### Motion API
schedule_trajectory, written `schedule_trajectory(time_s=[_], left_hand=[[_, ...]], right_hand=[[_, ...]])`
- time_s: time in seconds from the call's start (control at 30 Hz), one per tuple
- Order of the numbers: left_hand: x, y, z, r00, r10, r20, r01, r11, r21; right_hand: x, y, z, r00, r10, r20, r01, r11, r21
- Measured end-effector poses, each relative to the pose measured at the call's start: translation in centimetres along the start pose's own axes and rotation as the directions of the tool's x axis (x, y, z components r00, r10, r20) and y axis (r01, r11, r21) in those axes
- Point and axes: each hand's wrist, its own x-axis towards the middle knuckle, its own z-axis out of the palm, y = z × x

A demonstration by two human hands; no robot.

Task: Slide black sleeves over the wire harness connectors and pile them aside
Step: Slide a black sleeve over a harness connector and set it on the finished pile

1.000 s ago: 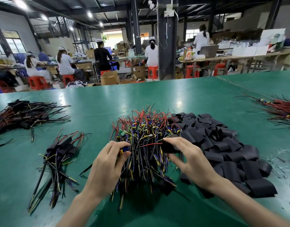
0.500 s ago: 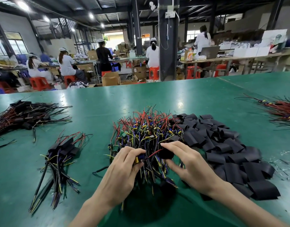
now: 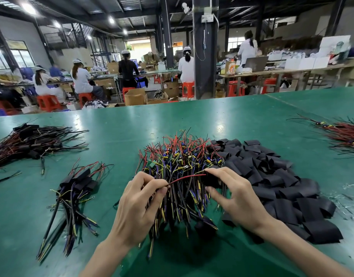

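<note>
Fingers (image 3: 151, 184) of left hand (image 3: 136, 206) pinch red wire (image 3: 184, 177), lying nearly level and running rightward into black sleeve (image 3: 212, 181) gripped by right hand (image 3: 239, 198).

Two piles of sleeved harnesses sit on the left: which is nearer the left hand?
The smaller pile, directly beside the left hand; the bigger pile lies farther back and further left.
</note>
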Motion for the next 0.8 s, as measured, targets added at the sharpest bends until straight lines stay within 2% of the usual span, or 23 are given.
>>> schedule_trajectory(time_s=[0.2,0.37,0.57,0.8], left_hand=[[0.18,-0.35,-0.16,0.996,-0.056,-0.062,0.051,0.995,-0.084],[0.14,-0.51,-0.26,0.994,-0.091,-0.060,0.083,0.989,-0.123],[0.19,-0.49,-0.17,0.993,-0.102,-0.050,0.094,0.983,-0.156],[0.02,-0.47,-0.04,0.995,-0.094,-0.011,0.092,0.985,-0.146]], right_hand=[[0.08,0.30,-0.15,0.996,0.086,-0.032,-0.085,0.996,0.039],[0.06,0.37,-0.13,0.989,0.147,-0.035,-0.143,0.985,0.093],[0.11,0.63,-0.04,0.973,0.228,-0.016,-0.218,0.946,0.238],[0.10,0.68,0.00,0.974,0.225,-0.004,-0.211,0.920,0.332]])
